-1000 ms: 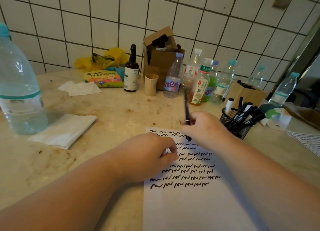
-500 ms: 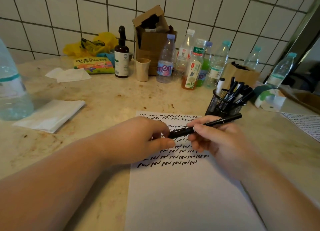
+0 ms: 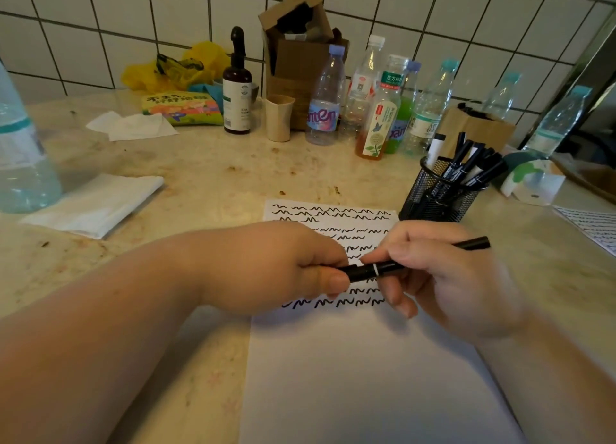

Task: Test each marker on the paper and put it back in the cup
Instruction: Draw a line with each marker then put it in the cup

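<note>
Both hands, left hand point(image 3: 286, 270) and right hand point(image 3: 443, 277), grip black marker point(image 3: 383, 268) above paper point(image 3: 350, 377).

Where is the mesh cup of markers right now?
In the head view, the mesh cup stands on the counter, right of centre, just past the paper's top right corner, beyond the right hand.
</note>
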Demonstrator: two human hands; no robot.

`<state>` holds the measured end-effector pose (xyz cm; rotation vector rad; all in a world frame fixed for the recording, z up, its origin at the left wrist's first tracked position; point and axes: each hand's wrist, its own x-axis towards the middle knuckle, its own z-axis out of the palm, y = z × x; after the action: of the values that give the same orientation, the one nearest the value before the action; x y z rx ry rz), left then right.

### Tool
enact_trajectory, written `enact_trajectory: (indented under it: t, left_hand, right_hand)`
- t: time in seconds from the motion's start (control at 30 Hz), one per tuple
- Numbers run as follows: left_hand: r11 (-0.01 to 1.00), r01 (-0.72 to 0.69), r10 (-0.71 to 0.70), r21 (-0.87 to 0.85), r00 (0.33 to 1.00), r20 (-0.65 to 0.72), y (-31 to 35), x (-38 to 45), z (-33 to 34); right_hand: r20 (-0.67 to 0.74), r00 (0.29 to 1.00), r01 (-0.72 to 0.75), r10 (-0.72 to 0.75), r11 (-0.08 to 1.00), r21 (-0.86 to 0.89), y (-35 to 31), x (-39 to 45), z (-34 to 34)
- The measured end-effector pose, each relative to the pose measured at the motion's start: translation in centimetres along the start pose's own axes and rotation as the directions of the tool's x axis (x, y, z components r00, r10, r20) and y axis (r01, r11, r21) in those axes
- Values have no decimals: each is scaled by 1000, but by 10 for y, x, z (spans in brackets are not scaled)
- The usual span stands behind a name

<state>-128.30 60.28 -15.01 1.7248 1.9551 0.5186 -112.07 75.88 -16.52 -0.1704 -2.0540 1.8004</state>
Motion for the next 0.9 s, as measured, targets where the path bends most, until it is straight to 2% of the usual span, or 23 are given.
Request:
enact_trajectory:
  t: [0.1,0.17,0.23,0.33,0.4,0.5,0.57,0.67,0.77,0.9]
  left_hand:
    - [999,32,-32,0,997,70,-6,-9,-9]
    - [996,95,-95,-1,995,-37,-14,-13,-14]
    - [989,146,-140,22,973,-183,-18,-10,-14]
    - [974,185,-145,129,952,-270,-19,-1,-7]
    - [965,202,-153,166,952,-266,-22,0,-3]
    - [955,227,-175,190,951,-254,-23,-2,-3]
    - [950,219,-159,223,953,-258,-23,-1,-2]
    - [942,217,-151,255,955,-255,-24,1,0]
    - [942,221,-155,253,954,-257,-27,1,0]
    - [942,211,-142,262,955,-260,-28,3,1]
  right_hand:
    - [-94,995,46,-45,999,15,-7,1,-13]
    - [-167,985,51,-46,998,26,-14,1,-20]
    - [-196,981,-13,5,999,-38,-26,0,-22]
    - [-187,977,-132,100,977,-167,-38,-3,-16]
    - [-223,970,-149,98,964,-220,-39,-8,-11]
    - [-351,931,-198,95,942,-271,-22,-16,-14]
    - [-414,903,-231,117,944,-236,-10,-22,-14]
    - [-488,854,-257,182,962,-90,1,-26,-12]
    - [-498,842,-254,209,967,-24,4,-26,-9]
    - [-483,852,-286,203,953,-103,6,-27,-8]
